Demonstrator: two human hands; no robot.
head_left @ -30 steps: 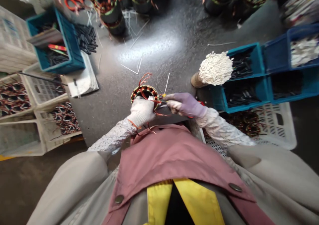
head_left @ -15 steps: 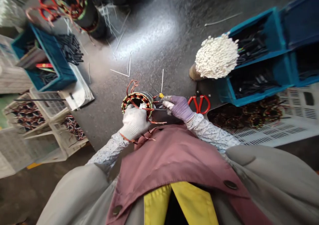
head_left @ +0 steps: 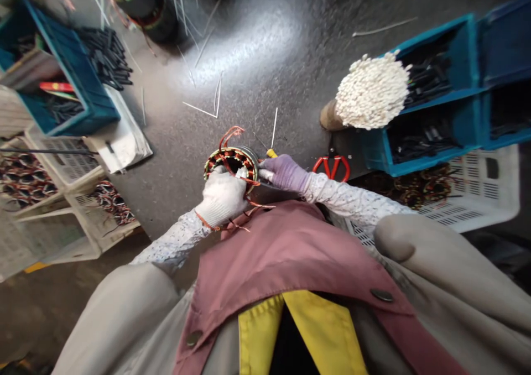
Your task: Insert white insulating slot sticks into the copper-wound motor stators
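Note:
A motor stator with copper windings and green-yellow edging lies on its side on the dark table, its open end towards me. My left hand, in a white knitted glove, grips its near rim, with the fingers partly inside the bore. Copper leads stick up from the rim, and others hang below. My right hand, in a purple glove, is closed against the stator's right side; whatever its fingers pinch is hidden. Just beyond those fingers is a yellow-handled tool with a thin metal shaft.
Red-handled scissors lie to the right, below a bundle of white ties. Blue bins with black sleeves stand at the right, another blue bin at the left. Loose white ties and more stators lie farther back.
My right hand has moved left, up against the stator, away from the red scissors. My left hand keeps its grip. The view has shifted slightly.

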